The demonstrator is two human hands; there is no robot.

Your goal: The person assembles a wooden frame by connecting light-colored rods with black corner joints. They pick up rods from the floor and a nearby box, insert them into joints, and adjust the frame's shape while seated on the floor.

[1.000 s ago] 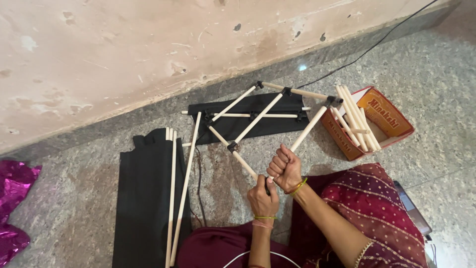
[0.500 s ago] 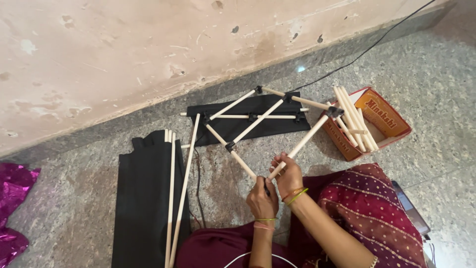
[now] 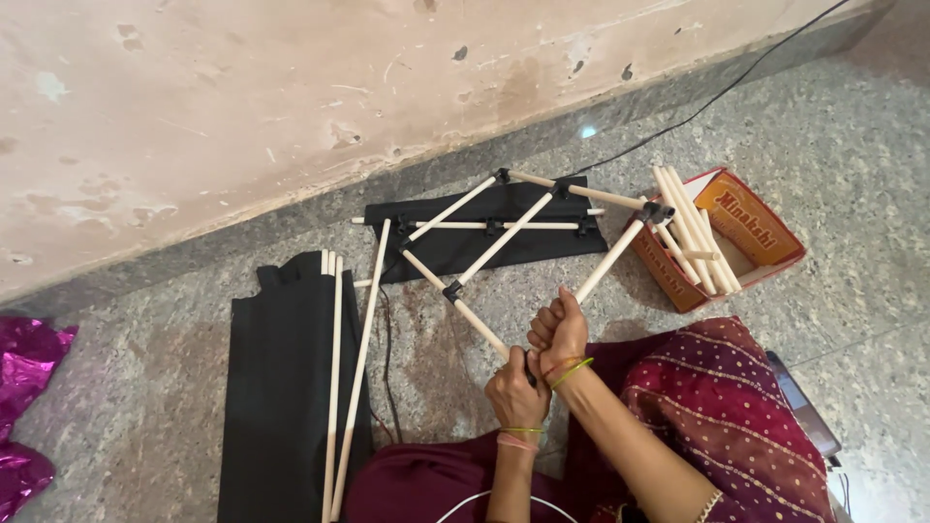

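A frame of pale wooden rods (image 3: 504,237) joined by black connectors is lifted off the floor in front of me. My right hand (image 3: 557,329) is closed around the lower end of one rod that runs up to a black corner joint (image 3: 657,211). Just below it, my left hand (image 3: 516,389) grips the near end of another rod at a black connector. The two hands touch where the two rods meet.
An orange cardboard box (image 3: 751,228) with several loose rods stands at the right. Black cloth pieces (image 3: 281,387) lie on the stone floor with long rods (image 3: 334,378) on top. A black cable (image 3: 717,92) runs along the wall. Shiny purple foil (image 3: 24,407) lies far left.
My right hand has slid down the rod toward my left hand, and the rod ends have come together. The frame has shifted slightly.
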